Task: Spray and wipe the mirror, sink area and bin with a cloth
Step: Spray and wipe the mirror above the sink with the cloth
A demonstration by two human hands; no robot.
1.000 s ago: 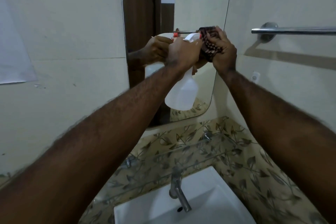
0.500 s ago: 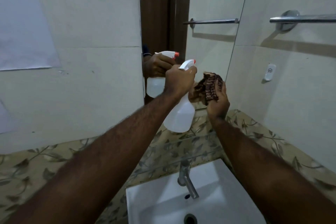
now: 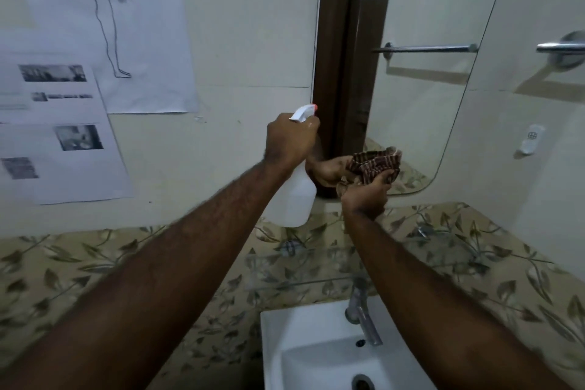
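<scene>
My left hand (image 3: pixel 289 142) grips the neck of a white spray bottle (image 3: pixel 296 199) with an orange nozzle tip, held upright just left of the mirror's lower left corner. My right hand (image 3: pixel 365 196) holds a bunched brown checked cloth (image 3: pixel 375 165) pressed against the bottom edge of the mirror (image 3: pixel 421 98). The hand and cloth are reflected in the glass. Below, the white sink (image 3: pixel 316 345) with a metal tap (image 3: pixel 362 317) sits at the bottom centre. No bin is in view.
A glass shelf (image 3: pixel 304 266) runs above the tap against leaf-patterned tiles (image 3: pixel 95 263). A metal towel rail (image 3: pixel 560 47) is on the right wall, a small white fitting (image 3: pixel 531 139) below it. Paper sheets (image 3: pixel 63 136) hang on the left wall.
My right hand has brought the cloth down from the mirror's upper middle to its bottom edge. The left hand with the bottle dropped lower and left, beside the mirror. The view shifted left.
</scene>
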